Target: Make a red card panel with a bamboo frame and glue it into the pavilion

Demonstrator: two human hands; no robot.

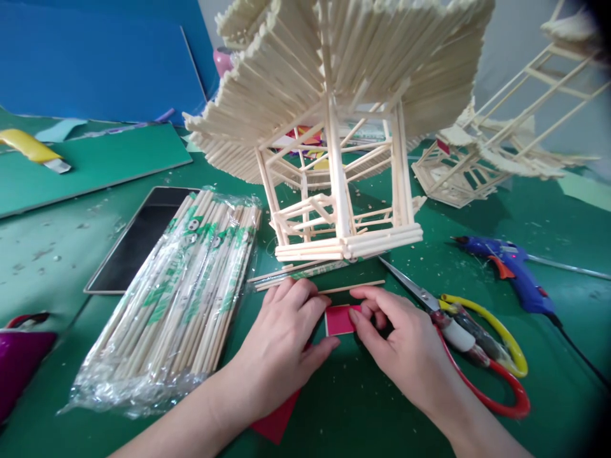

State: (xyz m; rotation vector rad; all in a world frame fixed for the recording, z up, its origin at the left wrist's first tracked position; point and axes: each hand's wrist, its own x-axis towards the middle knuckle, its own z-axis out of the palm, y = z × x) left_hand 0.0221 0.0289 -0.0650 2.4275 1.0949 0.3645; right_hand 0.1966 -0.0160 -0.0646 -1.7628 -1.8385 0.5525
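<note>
My right hand (401, 337) pinches the right edge of a small red card piece (338, 319) between thumb and fingers. My left hand (286, 346) rests on the table left of the card, fingers bent and thumb apart, holding nothing that I can see. A thin wooden stick (353, 287) lies just beyond both hands, its left end against the left fingers. Under the left wrist shows a larger red piece (277, 420), partly hidden. Right behind the sticks stands a pavilion model made of wooden sticks (341, 178), with a broad, ribbed roof.
Left lies a plastic pack of chopsticks (176, 299) over a dark tablet-like slab (138, 242). Scissors (458, 324) and a blue glue gun (515, 267) with its cord lie right. A yellow cutter (33, 149) rests on a green board (109, 165). Another stick model (482, 152) stands back right.
</note>
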